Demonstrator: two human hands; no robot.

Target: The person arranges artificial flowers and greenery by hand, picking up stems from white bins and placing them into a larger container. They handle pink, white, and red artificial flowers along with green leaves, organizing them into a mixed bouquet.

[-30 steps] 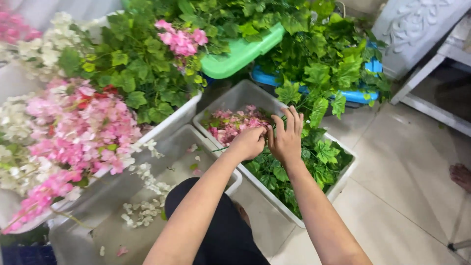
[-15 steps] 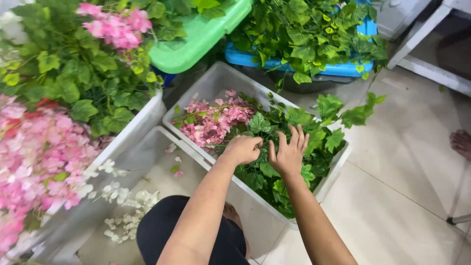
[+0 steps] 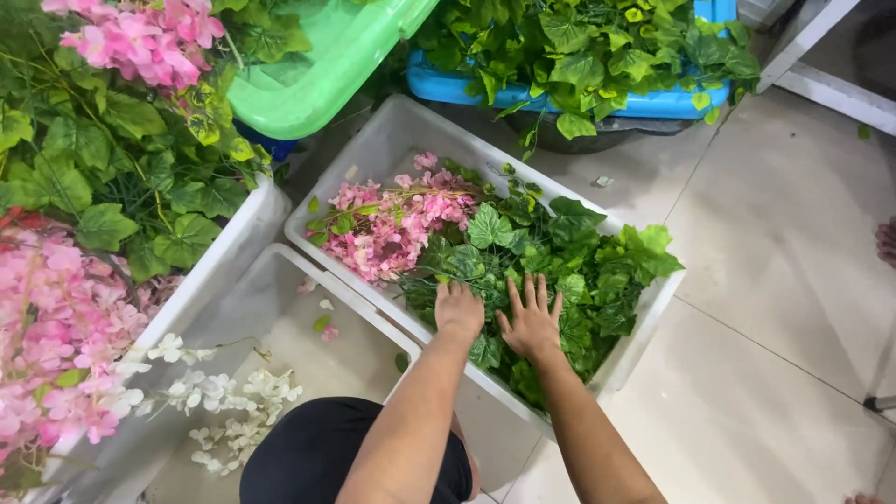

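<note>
A white plastic bin (image 3: pixel 399 123) on the floor holds green leafy vines (image 3: pixel 560 261) at its right and pink flower sprays (image 3: pixel 387 224) at its left. My left hand (image 3: pixel 458 309) rests knuckles-up on the leaves with its fingers curled into them; whether it grips a stem is hidden. My right hand (image 3: pixel 531 317) lies flat beside it, fingers spread over the foliage, holding nothing.
A second white bin (image 3: pixel 280 308) at the lower left holds loose white blossoms (image 3: pixel 219 397). Pink flowers and ivy (image 3: pixel 103 177) fill the left. A green tub (image 3: pixel 322 70) and a blue tub (image 3: pixel 569 93) with vines stand behind. Pale floor tiles (image 3: pixel 765 308) lie to the right.
The view has dropped closer to the bin. Both hands have slid toward the bin's near side and now press down on the green leaves; the right hand's fingers have flattened.
</note>
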